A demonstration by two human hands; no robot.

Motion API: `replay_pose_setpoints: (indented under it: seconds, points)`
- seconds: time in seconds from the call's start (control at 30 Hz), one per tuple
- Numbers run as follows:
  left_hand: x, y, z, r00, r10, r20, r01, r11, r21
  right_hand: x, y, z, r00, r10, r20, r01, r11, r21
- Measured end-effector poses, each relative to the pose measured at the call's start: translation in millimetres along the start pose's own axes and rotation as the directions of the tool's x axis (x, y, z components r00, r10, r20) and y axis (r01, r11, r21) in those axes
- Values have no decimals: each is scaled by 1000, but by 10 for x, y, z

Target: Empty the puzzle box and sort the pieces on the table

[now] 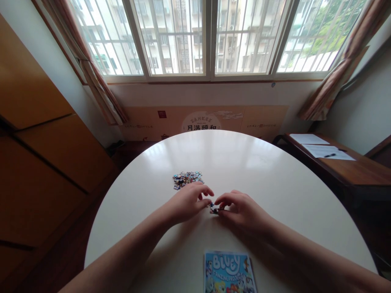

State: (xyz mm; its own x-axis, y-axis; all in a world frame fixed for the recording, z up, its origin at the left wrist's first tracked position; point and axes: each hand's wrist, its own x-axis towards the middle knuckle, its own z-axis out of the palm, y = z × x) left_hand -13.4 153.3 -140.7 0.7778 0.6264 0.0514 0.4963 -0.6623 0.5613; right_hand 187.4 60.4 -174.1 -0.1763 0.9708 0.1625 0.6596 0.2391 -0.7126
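Observation:
Small dark and blue puzzle pieces (215, 211) lie on the white round table between my two hands. My left hand (192, 201) is at their left, thumb and fingers apart, with the thumb tip close to the pieces. On the other side, my right hand (238, 207) is curled, its thumb and fingertips at a dark piece. A heap of mixed puzzle pieces (187, 179) rests just beyond my left hand. Nearer to me lies a blue picture sheet (229, 272) with "Bluey" printed on it, cut off by the lower frame edge.
The white table (259, 158) has a curved edge. A brown side table (366, 165) at the right holds papers (324, 152) and a dark pen-like item. Barred windows, curtains and a printed cardboard panel (259, 116) are beyond. Orange-brown cabinets (39, 171) stand at the left.

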Motion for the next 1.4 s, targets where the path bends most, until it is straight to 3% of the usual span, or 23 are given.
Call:
replay_pose_setpoints:
  seconds: [0.17,0.23,0.37,0.47,0.57,0.73,0.83,0.93,1.03,1.1,1.17,1.27,1.33,1.4]
  points:
    - [-51,21,-99,992,18,-125,-9,997,70,36,107,-3,985,-89,-151,80,995,-65]
    - [-76,80,-59,989,104,-102,-91,988,125,33,146,-72,974,-47,-221,46,999,-10]
    - [-71,154,130,952,304,41,-306,927,219,29,197,-213,930,108,-352,-45,982,183]
    - [-18,125,263,930,365,39,-361,891,276,39,214,-239,906,192,-376,-85,955,283]
    - [34,53,303,934,355,-38,-322,885,335,51,224,-213,914,214,-345,-99,941,323]
    - [101,-86,210,956,251,-155,-157,877,454,66,238,-182,931,208,-300,-114,946,304]
    - [139,-163,145,955,199,-219,-51,839,542,69,246,-162,951,158,-267,-101,971,217]
    - [140,-246,48,924,181,-336,24,852,523,49,252,-100,974,45,-220,-37,999,40]
    - [102,-398,-138,823,172,-542,49,928,368,10,265,6,987,-73,-141,57,992,-113]
    - [73,-560,-300,678,84,-731,57,984,166,-10,278,80,992,-93,-88,75,979,-189]
    - [53,-748,-464,509,-115,-853,55,993,-101,-3,280,133,997,-68,-41,55,963,-263]
    - [34,-992,-660,301,-384,-873,10,917,-400,92,243,165,1000,-15,23,21,943,-331]
    - [19,-1090,-745,216,-511,-832,-31,848,-528,223,190,171,998,7,59,14,937,-349]
    - [4,-1144,-793,160,-587,-794,-63,796,-602,400,126,187,994,21,108,19,932,-361]
